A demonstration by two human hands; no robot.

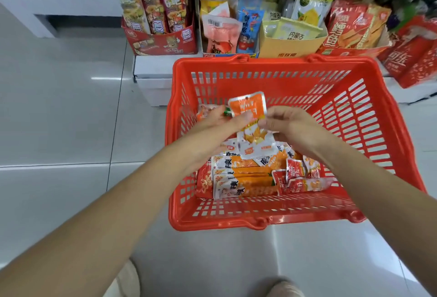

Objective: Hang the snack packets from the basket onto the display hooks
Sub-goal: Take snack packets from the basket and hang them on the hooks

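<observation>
A red plastic basket [369, 131] stands on the floor in front of me. Over it, an orange and white snack packet [249, 107] is held upright between both hands. My left hand [220, 126] pinches its left side with the thumb on the front. My right hand [290, 128] grips its right edge. A second small packet with a green end [228, 112] pokes out from under my left hand. Several orange, white and red packets [248, 173] lie piled on the basket's bottom. No display hooks are in view.
Behind the basket, a low white shelf base [153, 76] carries open cartons of snacks: a red one [163, 44], a yellow one [290, 46], red bags at the right [411, 57]. Grey floor tiles [59, 107] spread to the left. My shoes [283, 289] show at the bottom.
</observation>
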